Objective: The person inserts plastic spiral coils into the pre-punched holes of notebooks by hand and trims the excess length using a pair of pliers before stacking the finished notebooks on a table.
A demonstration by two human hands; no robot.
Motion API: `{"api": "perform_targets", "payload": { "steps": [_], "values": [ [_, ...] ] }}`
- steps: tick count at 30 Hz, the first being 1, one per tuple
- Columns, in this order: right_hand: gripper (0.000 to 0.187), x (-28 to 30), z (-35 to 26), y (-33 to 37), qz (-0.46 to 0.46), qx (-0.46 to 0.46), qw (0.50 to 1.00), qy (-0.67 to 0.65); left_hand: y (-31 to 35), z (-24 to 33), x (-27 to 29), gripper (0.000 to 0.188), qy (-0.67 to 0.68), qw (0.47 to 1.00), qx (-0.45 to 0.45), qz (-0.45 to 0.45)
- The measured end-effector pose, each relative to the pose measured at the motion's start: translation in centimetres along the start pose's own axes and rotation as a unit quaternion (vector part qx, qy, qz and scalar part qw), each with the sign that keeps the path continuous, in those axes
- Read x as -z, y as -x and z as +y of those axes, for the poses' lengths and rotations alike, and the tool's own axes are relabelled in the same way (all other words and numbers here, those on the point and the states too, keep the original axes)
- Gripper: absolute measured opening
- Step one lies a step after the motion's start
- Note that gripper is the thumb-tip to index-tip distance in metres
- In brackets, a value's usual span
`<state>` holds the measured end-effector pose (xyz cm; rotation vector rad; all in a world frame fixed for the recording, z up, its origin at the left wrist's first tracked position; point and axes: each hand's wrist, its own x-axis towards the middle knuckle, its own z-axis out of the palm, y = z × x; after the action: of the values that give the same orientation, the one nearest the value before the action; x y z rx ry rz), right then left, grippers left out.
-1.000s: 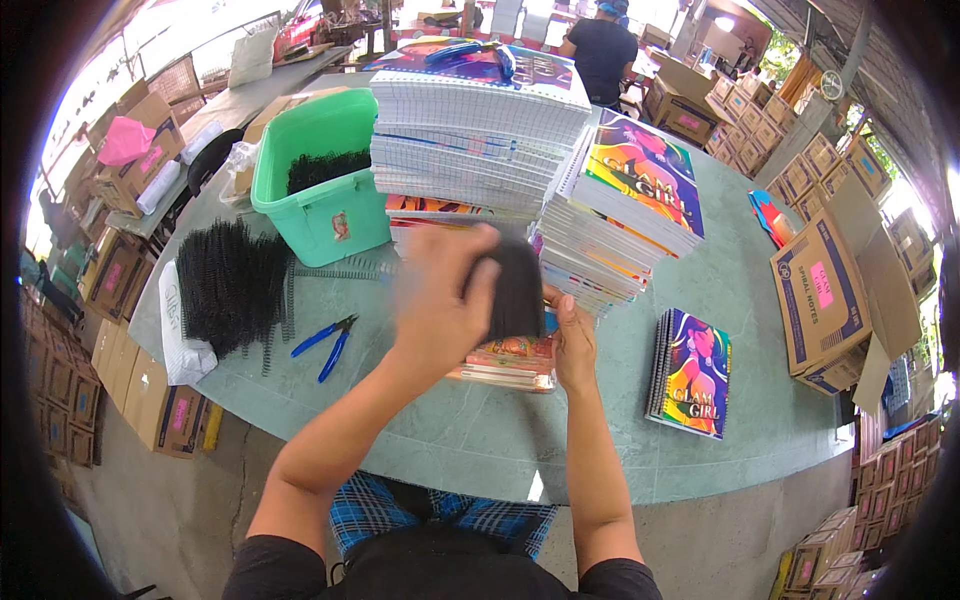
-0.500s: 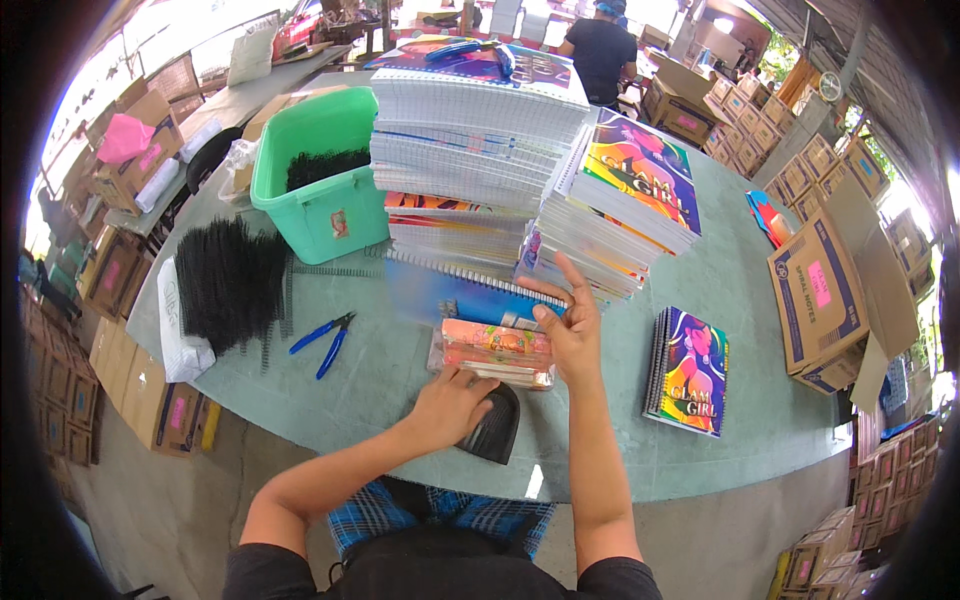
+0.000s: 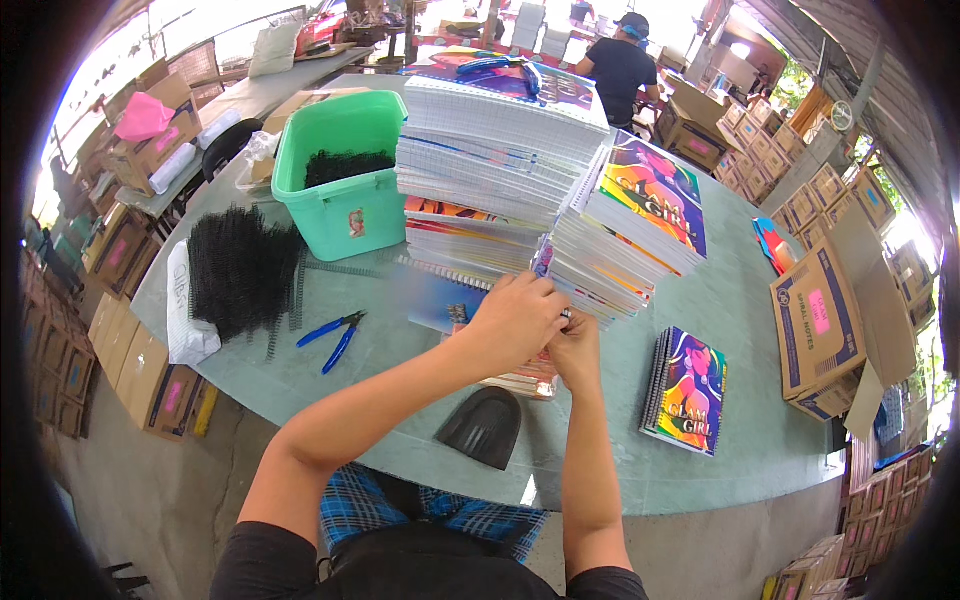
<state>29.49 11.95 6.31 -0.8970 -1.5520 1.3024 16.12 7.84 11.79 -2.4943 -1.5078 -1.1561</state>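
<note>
A spiral notebook with a blue cover (image 3: 432, 302) leans against the tall stack of notebooks, its coiled edge uppermost. My left hand (image 3: 515, 318) reaches across its right end, with the fingers curled over the coil; what they pinch is hidden. Closed beside it, my right hand (image 3: 576, 350) grips the notebook's right end, with a ring on one finger. Below the hands, an orange patterned block (image 3: 530, 382) is partly covered. A black rounded pad (image 3: 482, 428) lies nearer to me. Blue-handled pliers (image 3: 338, 338) rest spread to the left.
Tall stacks of notebooks (image 3: 490, 150) stand behind my hands, more pliers on top. At left are a green bin (image 3: 345, 220) of black coils and a pile of black spirals (image 3: 240, 275). Finished notebooks (image 3: 688, 390) and a carton (image 3: 820, 310) are at right. Another person (image 3: 620, 72) works beyond.
My left hand has moved up and right from beside the black pad to the notebook's right end. The right hand has closed there and lowered. The view has shifted slightly.
</note>
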Motion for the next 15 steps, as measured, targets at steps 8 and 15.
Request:
{"api": "perform_targets", "payload": {
  "steps": [8, 15],
  "values": [
    [0.006, -0.4, 0.5, 0.2, 0.015, 0.026, 0.998, 0.053, -0.1, -0.5, 0.3, 0.016, 0.028, 0.998, -0.013, -0.057],
    [0.009, 0.5, 1.1, 0.5, 0.046, 0.080, 0.989, 0.118, -0.9, 0.2, -0.1, 0.016, 0.003, 0.998, -0.037, 0.052]
  ]
}}
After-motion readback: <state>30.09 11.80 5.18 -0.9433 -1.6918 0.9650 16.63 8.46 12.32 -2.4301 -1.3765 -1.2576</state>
